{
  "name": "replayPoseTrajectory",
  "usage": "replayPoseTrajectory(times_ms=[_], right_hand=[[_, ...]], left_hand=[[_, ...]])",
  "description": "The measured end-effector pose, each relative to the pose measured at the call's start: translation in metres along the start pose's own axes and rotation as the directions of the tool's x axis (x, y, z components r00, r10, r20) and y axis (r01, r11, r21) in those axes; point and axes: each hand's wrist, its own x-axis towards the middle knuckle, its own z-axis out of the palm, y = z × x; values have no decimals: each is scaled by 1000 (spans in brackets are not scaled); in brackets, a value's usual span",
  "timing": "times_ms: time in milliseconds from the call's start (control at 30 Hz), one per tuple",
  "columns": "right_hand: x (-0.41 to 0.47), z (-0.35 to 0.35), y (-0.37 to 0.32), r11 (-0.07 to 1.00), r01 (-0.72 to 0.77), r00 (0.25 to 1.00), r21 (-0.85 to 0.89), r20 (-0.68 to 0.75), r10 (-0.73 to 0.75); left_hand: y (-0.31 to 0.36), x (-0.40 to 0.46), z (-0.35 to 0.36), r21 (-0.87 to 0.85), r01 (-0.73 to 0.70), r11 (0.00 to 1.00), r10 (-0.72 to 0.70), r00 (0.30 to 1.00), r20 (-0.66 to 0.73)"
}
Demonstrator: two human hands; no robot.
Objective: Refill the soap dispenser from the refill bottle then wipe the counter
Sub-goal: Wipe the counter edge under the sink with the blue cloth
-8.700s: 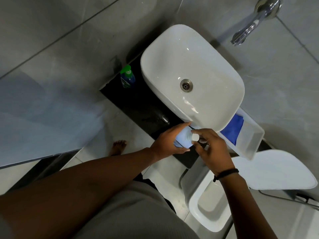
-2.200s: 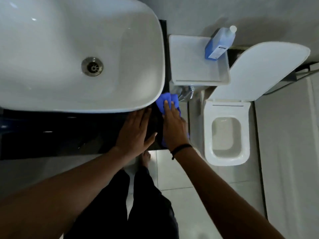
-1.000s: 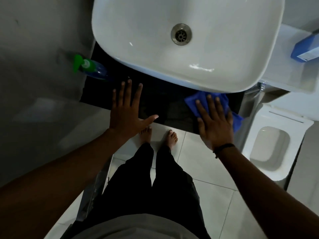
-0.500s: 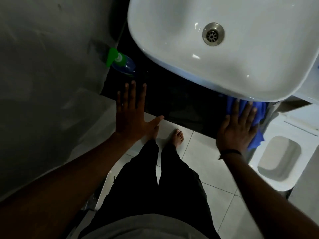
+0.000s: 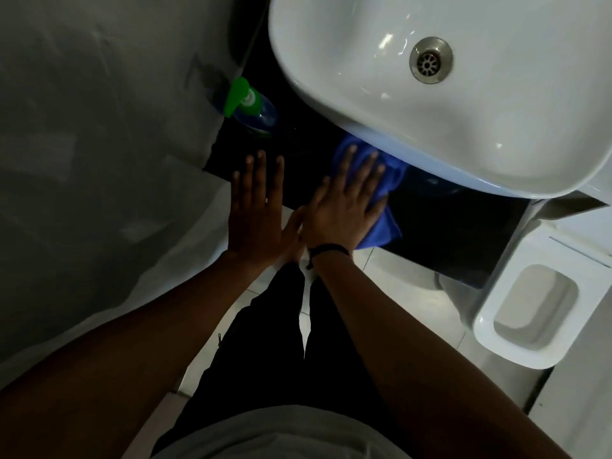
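the right hand [image 5: 344, 207] lies flat on a blue cloth [image 5: 381, 223], its fingers [image 5: 371, 170] spread apart and pressing the cloth onto the black desk [image 5: 447, 233]. the cloth sits just under the front rim of the white sink [image 5: 331, 77], which overhangs the desk and hides the far edge of the cloth and much of the surface behind it. one corner of the cloth hangs past the desk's near edge.

the left hand [image 5: 256, 210] rests flat on the desk just beside the right one, fingers straight and slightly apart, holding nothing; the thumb touches or nearly touches the right hand (the gap is too dark to judge). a black band [image 5: 326, 251] circles the right wrist.

the soap dispenser [image 5: 253, 109], a blue bottle with a green pump, stands at the far left corner of the desk, close to the grey wall [image 5: 99, 127] and just beside the sink's left side, well clear of both hands. the refill bottle is out of view.

to the right, beyond the desk's end, stands a white toilet [image 5: 536, 309] with its seat open. below the hands are the person's dark trousers [image 5: 281, 342] and pale floor tiles [image 5: 381, 293].
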Motion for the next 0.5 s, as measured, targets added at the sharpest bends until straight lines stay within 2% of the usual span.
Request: replayPoseTrajectory(times_ms=[67, 133, 200, 233, 300, 367, 433, 500], right_hand=[[-2, -1, 1, 968, 250, 966, 11, 70, -250], [4, -6, 24, 869, 495, 863, -14, 129, -489], [12, -15, 64, 753, 654, 752, -67, 170, -637], [14, -20, 87, 720, 687, 724, -99, 182, -665], [15, -33, 140, 715, 679, 734, -165, 195, -651], [15, -49, 200, 781, 588, 808, -211, 188, -558], [10, -66, 245, 893, 396, 916, -215, 164, -366], [6, -71, 252, 975, 117, 990, -191, 97, -100]], left_hand=[[0, 0, 0, 8, -15, 1000, 15, 1000, 3], [0, 0, 0, 29, -13, 999, 13, 1000, 10], [2, -1, 0, 40, -5, 999, 4, 1000, 10], [2, -1, 1, 34, -4, 999, 3, 1000, 10], [2, -1, 2, 31, -1, 1000, 1, 1000, 20], [1, 0, 4, 34, 4, 999, -5, 1000, 25], [0, -1, 6, 22, 4, 1000, -5, 1000, 14], [0, -1, 7, 9, 5, 1000, -5, 1000, 2]])
